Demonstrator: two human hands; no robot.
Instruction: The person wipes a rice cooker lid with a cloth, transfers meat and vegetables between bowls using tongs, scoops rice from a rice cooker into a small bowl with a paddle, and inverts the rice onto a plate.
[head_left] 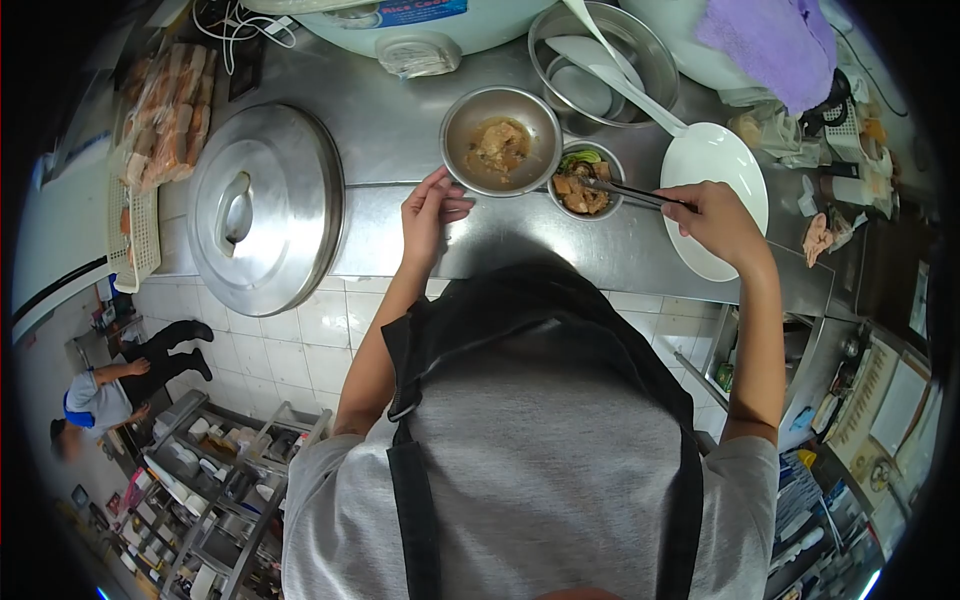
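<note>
My right hand [718, 222] is closed around slim dark tongs [640, 194], whose tips reach into a small metal bowl [585, 216]. Brown chunks [583, 196] and some green vegetable [583, 158] fill that bowl. To its left is a larger steel bowl [549, 140] with a pale brown lump of food [502, 142] in a little liquid. My left hand [435, 208] is at the near left edge of the larger bowl, fingers apart, with a fingertip against its rim. Right of the small bowl, a white oval plate [715, 175] lies partly behind my right hand and forearm.
A big round metal lid [270, 210] lies on the steel counter [385, 130] at left. Behind are a rice cooker [400, 25] and a steel basin [660, 110] holding white ladles. Bagged food [170, 115] sits over a basket. Another person [110, 390] is at far left.
</note>
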